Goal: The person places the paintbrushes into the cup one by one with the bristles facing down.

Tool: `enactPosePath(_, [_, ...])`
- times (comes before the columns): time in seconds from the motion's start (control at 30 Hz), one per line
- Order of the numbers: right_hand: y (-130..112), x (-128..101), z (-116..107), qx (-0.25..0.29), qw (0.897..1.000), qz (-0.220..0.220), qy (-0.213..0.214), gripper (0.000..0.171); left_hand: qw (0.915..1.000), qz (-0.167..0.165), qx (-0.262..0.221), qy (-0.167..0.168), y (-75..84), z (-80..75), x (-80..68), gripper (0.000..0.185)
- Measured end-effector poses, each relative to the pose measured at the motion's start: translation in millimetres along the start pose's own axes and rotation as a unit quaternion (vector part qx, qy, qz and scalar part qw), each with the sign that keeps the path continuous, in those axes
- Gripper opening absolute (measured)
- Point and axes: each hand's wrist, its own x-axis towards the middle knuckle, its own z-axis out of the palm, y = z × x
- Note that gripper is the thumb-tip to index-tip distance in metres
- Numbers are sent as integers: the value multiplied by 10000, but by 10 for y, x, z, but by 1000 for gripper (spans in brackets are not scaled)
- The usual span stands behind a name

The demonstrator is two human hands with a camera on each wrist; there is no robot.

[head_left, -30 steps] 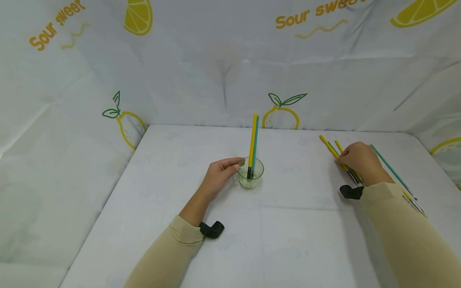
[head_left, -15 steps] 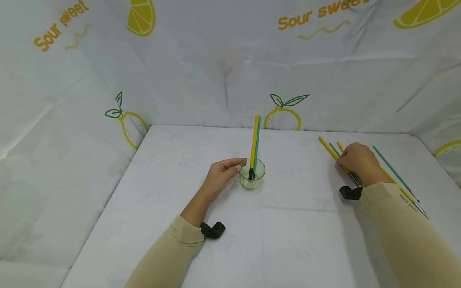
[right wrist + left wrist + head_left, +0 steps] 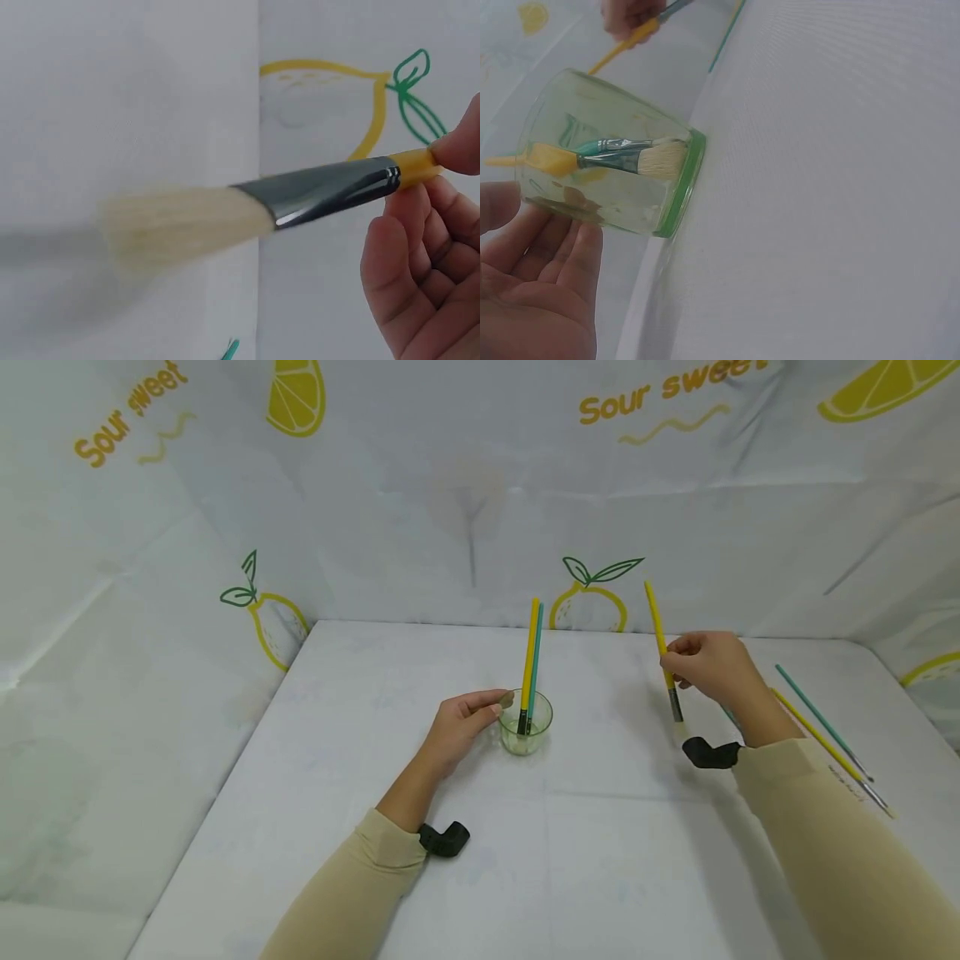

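Observation:
My left hand [image 3: 453, 731] holds the rim of a clear glass cup [image 3: 622, 109] between thumb and fingers. The cup stands on the white table. Inside it lean a yellow paintbrush [image 3: 529, 652] and a teal paintbrush [image 3: 536, 656], bristles down, handles up past the rim. To the right, my right hand [image 3: 716, 668] pinches another yellow paintbrush [image 3: 322, 193] by its handle near the ferrule. That brush is raised off the table, handle up, its pale, wide bristles pointing down. Part of a teal brush [image 3: 731, 717] shows beneath my right hand; the rest is hidden.
Right of my right forearm, a teal paintbrush [image 3: 817, 714] and a thin yellow paintbrush [image 3: 817, 737] lie slanted on the white table [image 3: 480, 902]. A white cloth printed with lemons [image 3: 375, 527] hangs behind the table.
My right hand has lifted a yellow paintbrush from the group on the right and moved slightly left and up, turning it upright. My left hand stays at the cup.

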Motion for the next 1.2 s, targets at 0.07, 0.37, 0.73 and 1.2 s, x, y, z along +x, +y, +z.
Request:
enactPosePath(0.07, [-112, -34, 11, 311, 9994, -116, 140, 37, 10000, 8, -15, -24, -1, -1, -2, 32])
enactPosePath(0.37, [-594, -176, 100, 1597, 9830, -735, 533, 25, 10000, -4, -8, -37, 9, 1, 3, 33])
enactPosePath(0.73, [-1046, -325, 421, 2785, 9468, -1519, 534, 18, 10000, -31, 8, -39, -21, -10, 16, 32])
enactPosePath(1.2, [-1003, -184, 891, 2283, 9665, -1153, -207, 27, 10000, 2, -24, -86, -63, -28, 48, 32])
